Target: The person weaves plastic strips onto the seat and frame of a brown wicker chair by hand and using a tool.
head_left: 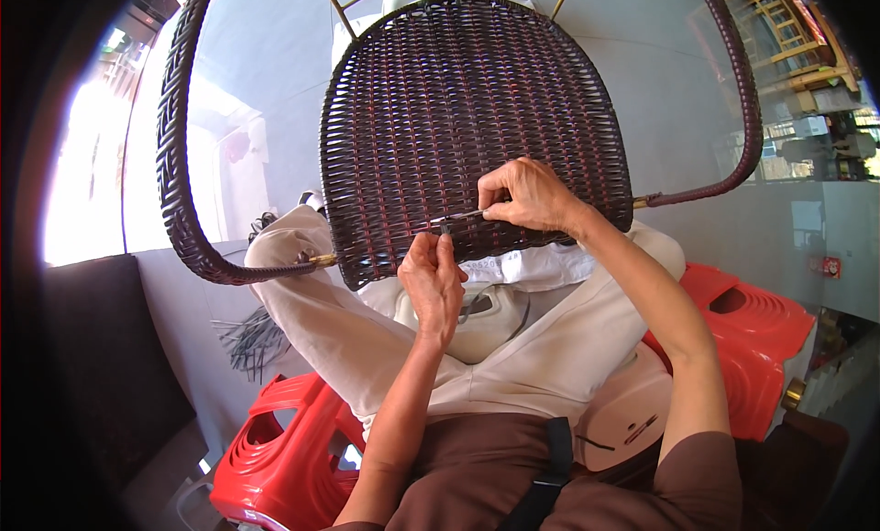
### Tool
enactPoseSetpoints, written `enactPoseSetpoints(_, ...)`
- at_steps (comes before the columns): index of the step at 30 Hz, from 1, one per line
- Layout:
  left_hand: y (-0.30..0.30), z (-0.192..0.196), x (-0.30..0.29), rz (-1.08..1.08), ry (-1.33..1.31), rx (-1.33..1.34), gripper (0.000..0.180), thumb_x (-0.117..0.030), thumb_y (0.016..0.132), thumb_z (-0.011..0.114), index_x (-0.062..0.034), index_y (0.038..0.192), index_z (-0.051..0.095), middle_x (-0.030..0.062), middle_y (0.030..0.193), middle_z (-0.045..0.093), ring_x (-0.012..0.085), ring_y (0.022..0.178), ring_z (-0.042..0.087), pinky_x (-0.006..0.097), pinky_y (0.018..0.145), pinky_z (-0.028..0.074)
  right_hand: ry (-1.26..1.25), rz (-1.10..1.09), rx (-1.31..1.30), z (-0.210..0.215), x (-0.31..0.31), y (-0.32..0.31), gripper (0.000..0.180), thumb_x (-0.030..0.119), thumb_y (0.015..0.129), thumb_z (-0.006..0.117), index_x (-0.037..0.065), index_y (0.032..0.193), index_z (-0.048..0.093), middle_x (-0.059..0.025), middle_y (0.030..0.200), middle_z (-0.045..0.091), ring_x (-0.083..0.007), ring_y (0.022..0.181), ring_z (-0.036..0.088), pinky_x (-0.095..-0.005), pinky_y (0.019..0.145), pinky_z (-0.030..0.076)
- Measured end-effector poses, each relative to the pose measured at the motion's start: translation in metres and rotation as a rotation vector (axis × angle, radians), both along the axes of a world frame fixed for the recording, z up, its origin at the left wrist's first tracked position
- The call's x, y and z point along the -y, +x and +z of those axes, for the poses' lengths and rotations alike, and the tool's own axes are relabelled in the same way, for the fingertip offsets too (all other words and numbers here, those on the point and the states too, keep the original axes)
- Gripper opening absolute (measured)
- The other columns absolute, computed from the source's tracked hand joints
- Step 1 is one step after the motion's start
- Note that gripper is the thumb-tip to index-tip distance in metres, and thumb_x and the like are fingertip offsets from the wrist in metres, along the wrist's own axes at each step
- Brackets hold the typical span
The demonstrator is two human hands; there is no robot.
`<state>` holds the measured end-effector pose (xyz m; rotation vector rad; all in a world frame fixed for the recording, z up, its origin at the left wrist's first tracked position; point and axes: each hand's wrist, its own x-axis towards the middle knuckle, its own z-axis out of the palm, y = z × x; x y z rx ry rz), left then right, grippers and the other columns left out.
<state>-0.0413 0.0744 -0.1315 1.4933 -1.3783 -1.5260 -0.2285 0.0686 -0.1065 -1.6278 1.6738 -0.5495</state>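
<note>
A dark brown woven wicker chair seat [467, 109] stands tilted over my lap, its near edge toward me. My right hand [530, 197] is closed in a pinch on a slim pointed tool [458, 217], dark with a shiny tip. The tool lies along the weave near the seat's front edge, its tip toward the left. Just below that tip, my left hand [433, 279] is closed, thumb and fingers pinching a short dark wicker strip [445, 229] at the weave. How far the strip runs into the weave is hidden.
Wrapped chair arms curve out on the left [174, 146] and right [747, 100]. Red plastic stools [275, 448] [747, 339] flank my legs. A bundle of dark strips [257, 340] lies on the floor at left. A black panel [110, 366] stands farther left; wooden frames [788, 36] are at far right.
</note>
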Motion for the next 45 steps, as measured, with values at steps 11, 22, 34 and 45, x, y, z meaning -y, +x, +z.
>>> enactPoseSetpoints(11, 0.001, -0.001, 0.004, 0.004, 0.010, 0.017, 0.025, -0.013, 0.088, 0.052, 0.0022, 0.069, 0.054, 0.0038, 0.043, 0.049, 0.0074, 0.034, 0.043, 0.022, 0.032, 0.030, 0.100, 0.021, 0.215, -0.007, 0.005, -0.008, 0.008, 0.010, 0.062, 0.068, 0.007, 0.069, 0.067, -0.0032, 0.065, 0.065, -0.0119, 0.060, 0.060, -0.0271, 0.061, 0.049)
enactPoseSetpoints(22, -0.003, 0.006, 0.007, -0.021, -0.058, 0.147, 0.029, -0.014, 0.088, 0.054, 0.0054, 0.066, 0.052, 0.0073, 0.048, 0.052, 0.0104, 0.038, 0.049, 0.027, 0.039, 0.038, 0.049, -0.040, 0.056, 0.005, -0.005, 0.004, 0.009, 0.008, 0.068, 0.068, 0.002, 0.075, 0.065, -0.0057, 0.072, 0.066, -0.0147, 0.067, 0.063, -0.0278, 0.068, 0.050)
enactPoseSetpoints(34, 0.000, 0.006, 0.010, -0.060, -0.067, 0.185, 0.032, -0.020, 0.086, 0.060, 0.0046, 0.067, 0.053, 0.0031, 0.048, 0.050, 0.0078, 0.037, 0.046, 0.024, 0.034, 0.034, -0.077, -0.063, 0.023, 0.000, -0.015, 0.005, 0.008, 0.012, 0.070, 0.068, 0.007, 0.075, 0.065, -0.0042, 0.074, 0.067, -0.0186, 0.069, 0.064, -0.0300, 0.066, 0.050)
enactPoseSetpoints(45, 0.003, 0.000, 0.010, -0.078, -0.085, 0.232, 0.030, -0.020, 0.085, 0.061, 0.0038, 0.067, 0.055, 0.0098, 0.048, 0.054, 0.0127, 0.038, 0.048, 0.028, 0.042, 0.039, -0.242, -0.037, -0.003, -0.006, -0.020, 0.006, 0.008, 0.007, 0.069, 0.069, 0.003, 0.074, 0.064, -0.0070, 0.071, 0.065, -0.0203, 0.066, 0.063, -0.0292, 0.061, 0.049)
